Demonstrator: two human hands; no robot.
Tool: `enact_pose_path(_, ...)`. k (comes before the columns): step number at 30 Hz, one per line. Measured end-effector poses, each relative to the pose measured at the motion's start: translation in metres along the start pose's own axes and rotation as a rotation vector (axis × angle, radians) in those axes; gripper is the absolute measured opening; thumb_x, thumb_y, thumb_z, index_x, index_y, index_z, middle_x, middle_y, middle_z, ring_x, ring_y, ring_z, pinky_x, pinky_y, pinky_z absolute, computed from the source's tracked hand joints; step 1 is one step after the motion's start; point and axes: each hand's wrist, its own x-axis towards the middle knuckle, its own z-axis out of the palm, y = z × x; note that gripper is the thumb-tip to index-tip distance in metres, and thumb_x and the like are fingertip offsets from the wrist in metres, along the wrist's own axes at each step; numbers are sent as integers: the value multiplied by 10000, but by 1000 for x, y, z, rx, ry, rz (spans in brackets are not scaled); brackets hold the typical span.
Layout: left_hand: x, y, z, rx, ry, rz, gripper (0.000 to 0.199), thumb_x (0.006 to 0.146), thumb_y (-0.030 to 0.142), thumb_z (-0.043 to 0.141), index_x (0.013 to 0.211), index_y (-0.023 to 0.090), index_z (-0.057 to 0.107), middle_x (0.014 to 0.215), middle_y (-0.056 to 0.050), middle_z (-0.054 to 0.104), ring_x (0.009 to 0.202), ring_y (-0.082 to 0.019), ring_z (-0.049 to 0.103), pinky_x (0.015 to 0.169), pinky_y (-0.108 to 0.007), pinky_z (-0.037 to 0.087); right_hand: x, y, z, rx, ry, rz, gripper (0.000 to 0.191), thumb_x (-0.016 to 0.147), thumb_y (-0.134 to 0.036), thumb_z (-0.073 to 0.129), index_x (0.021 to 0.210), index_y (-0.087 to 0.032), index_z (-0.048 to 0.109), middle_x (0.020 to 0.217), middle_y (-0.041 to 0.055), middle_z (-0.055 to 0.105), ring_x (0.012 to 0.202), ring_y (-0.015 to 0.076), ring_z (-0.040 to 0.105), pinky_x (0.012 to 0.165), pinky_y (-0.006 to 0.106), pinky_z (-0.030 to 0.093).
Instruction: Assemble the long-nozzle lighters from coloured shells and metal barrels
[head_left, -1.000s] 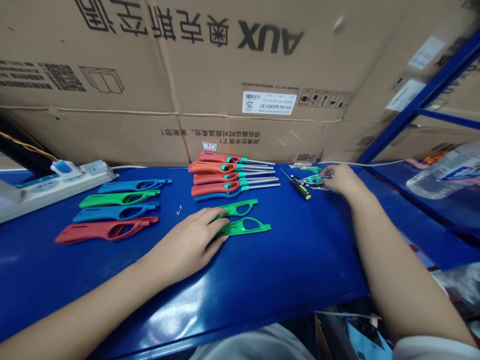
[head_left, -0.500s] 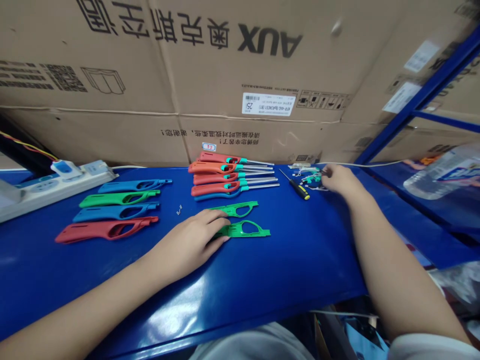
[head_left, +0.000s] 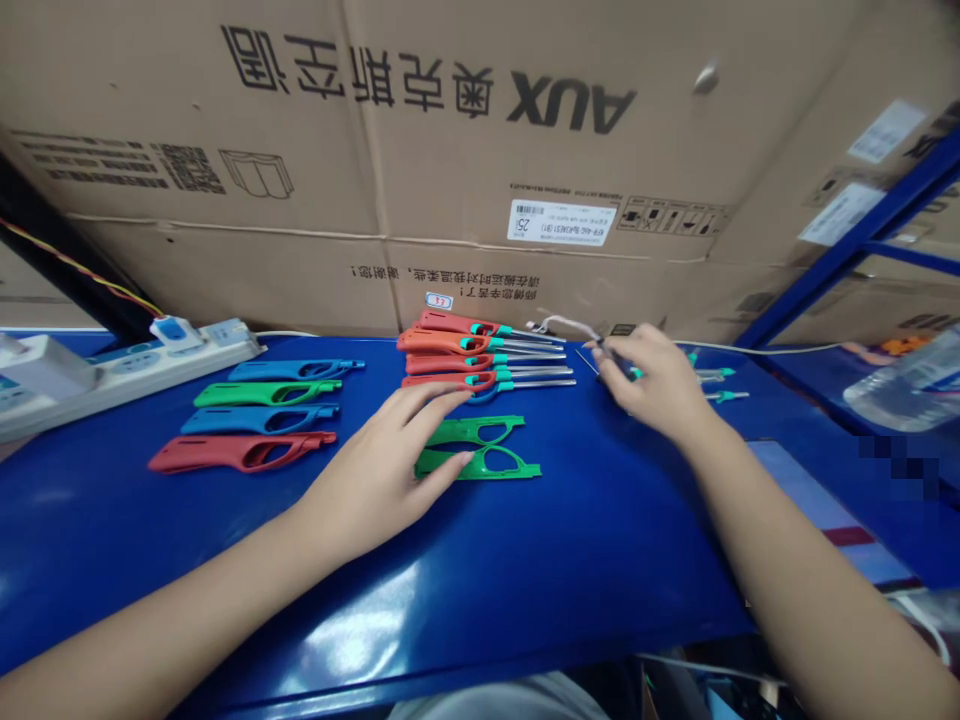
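Observation:
Two green lighter-casing halves (head_left: 504, 459) lie side by side on the blue table. My left hand (head_left: 390, 455) rests over their left ends, thumb and fingers spread apart and not closed on them. My right hand (head_left: 652, 385) is raised over the table on the right, pinching a small dark part with a white wire (head_left: 574, 324) that sticks out to the left. Behind this hand are several small teal-tipped parts (head_left: 724, 376). The screwdriver (head_left: 587, 362) is mostly hidden under the right hand; only its thin shaft shows.
Several red and orange lighters (head_left: 450, 343) with metal tubes are stacked at the back centre. At the left lies a row of blue, green and red casings (head_left: 244, 452). A white power strip (head_left: 127, 372) sits behind them. Cardboard (head_left: 420, 160) stands along the back.
My right hand has come left and nearer from the small-parts pile, carrying the wired part. My left fingers have lifted and spread over the green halves. The view has shifted slightly.

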Motion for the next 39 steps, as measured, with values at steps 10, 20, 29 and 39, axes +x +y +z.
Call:
enact_pose_path(10,-5,7,10,-197,59,32,388,1000,273,606,1377,210,541,1276,-62,684,1165,-184,654,1027,-326,538,-28,-73,36,352,-256,-367,266,1015,-294,482,1190,-196,656,1154,84,762,960,208,738,806,305,532)
enact_pose_path(20,-5,7,19,-335,211,107,160,925,128,696,1081,130,735,978,-50,754,871,-111,708,834,-196,561,-30,-76,40,446,-150,-515,125,1014,-291,527,1016,-178,582,883,46,710,720,154,676,626,256,504)
enact_pose_path(29,-6,9,19,-368,244,104,159,911,121,712,1062,121,761,943,-51,759,817,-98,708,791,-174,561,-31,-75,39,379,-16,-631,139,1014,-224,533,1071,-146,633,921,73,742,779,156,699,641,257,532)
enact_pose_path(39,-5,12,19,-388,235,87,104,884,145,751,985,139,773,895,-35,778,765,-99,714,743,-179,561,-32,-78,31,171,205,-767,93,945,-138,619,1011,-104,675,939,97,786,790,169,729,636,259,514)
